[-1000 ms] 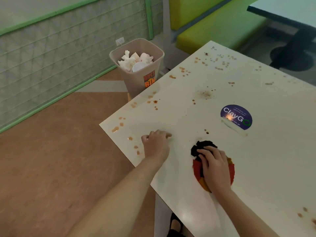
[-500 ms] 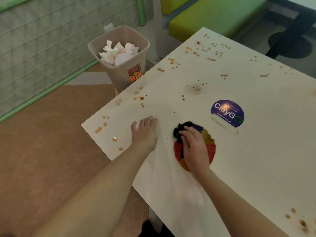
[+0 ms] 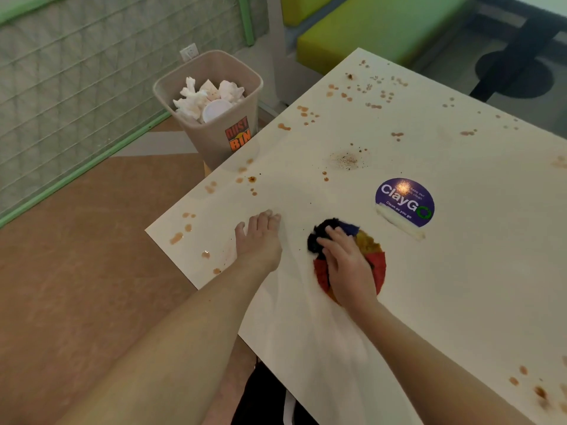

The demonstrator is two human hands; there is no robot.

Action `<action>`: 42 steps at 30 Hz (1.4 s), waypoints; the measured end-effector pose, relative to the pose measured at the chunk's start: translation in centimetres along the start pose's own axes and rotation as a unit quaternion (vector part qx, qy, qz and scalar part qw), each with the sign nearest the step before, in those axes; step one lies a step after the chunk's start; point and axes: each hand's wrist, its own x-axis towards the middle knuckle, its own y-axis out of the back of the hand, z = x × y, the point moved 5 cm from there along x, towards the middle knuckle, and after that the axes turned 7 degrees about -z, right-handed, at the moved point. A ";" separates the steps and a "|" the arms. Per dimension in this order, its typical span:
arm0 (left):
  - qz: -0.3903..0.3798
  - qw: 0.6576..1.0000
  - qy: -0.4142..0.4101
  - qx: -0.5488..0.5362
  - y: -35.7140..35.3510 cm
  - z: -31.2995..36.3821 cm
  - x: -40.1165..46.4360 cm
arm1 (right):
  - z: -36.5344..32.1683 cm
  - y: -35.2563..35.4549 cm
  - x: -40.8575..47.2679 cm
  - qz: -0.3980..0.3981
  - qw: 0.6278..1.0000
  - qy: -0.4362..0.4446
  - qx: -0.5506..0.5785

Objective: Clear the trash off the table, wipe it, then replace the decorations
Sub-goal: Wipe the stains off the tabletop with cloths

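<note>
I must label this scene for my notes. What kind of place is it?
Probably a fast-food or canteen dining area: a "CLAYGO, Clean as you go" sticker on the table, a green bench behind, a dust bin beside it.

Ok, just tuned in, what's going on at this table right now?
A person is wiping the white table. The right hand presses a round multicoloured cloth onto the surface, while the left hand rests flat beside it. Brown spots remain over much of the top. Used tissues sit in the dust bin on the floor. A purple ClayGo sticker lies beyond the cloth.
</note>
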 end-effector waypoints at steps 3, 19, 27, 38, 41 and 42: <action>0.004 1.000 -0.008 -0.006 0.2 -0.1 0.1 | -1.0 -0.6 -2.6 -0.034 0.995 0.093 -0.016; 0.032 0.999 -0.032 -0.020 0.4 -0.5 0.0 | -2.1 -0.7 2.0 -0.002 0.982 0.139 -0.130; 0.028 0.999 -0.032 -0.021 0.0 -0.7 -0.1 | -3.8 -0.6 2.2 0.034 0.996 0.026 -0.077; 0.037 0.999 -0.024 -0.021 -0.2 -0.6 0.2 | 0.1 2.7 2.9 0.049 0.992 -0.072 -0.096; 0.036 0.999 -0.019 -0.024 -0.3 -0.5 0.3 | -1.9 1.3 -1.4 0.040 0.995 -0.022 -0.094; 0.036 0.999 -0.018 -0.025 -0.2 -0.5 0.4 | -2.3 1.0 -2.8 0.025 0.995 0.011 -0.095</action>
